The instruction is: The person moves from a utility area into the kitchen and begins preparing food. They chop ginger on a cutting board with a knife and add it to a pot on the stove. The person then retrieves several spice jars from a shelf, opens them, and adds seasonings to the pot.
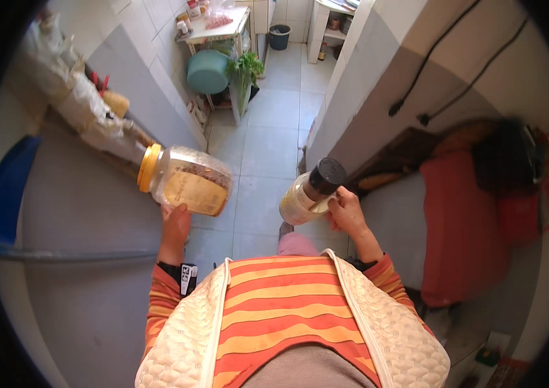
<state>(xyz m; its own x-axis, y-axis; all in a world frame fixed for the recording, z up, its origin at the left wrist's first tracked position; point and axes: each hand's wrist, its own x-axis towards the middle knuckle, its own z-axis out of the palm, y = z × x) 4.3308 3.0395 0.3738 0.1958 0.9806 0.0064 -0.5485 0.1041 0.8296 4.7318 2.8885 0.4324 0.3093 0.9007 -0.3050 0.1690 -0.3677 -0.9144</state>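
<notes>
My left hand (pixel 176 224) grips a large clear plastic jar (pixel 196 179) tipped on its side. Its yellow screw lid (pixel 149 168) points left, and dark contents show behind a yellow label with writing. In my right hand (pixel 348 211) is a clear container (pixel 295 201), held at its right side, where there seems to be a handle. A bottle with a black cap (pixel 328 175) stands tilted inside it, its lower part seen through the wall. Both hands are held out in front of my body, well apart.
A tiled floor (pixel 267 145) runs ahead between walls. Left of it are a small table (pixel 228 22), a teal basin (pixel 208 72) and leafy greens (pixel 245 70). A dark bucket (pixel 279 38) stands farther back. Cables (pixel 442 53) hang on the right, above a red cloth (pixel 459 228).
</notes>
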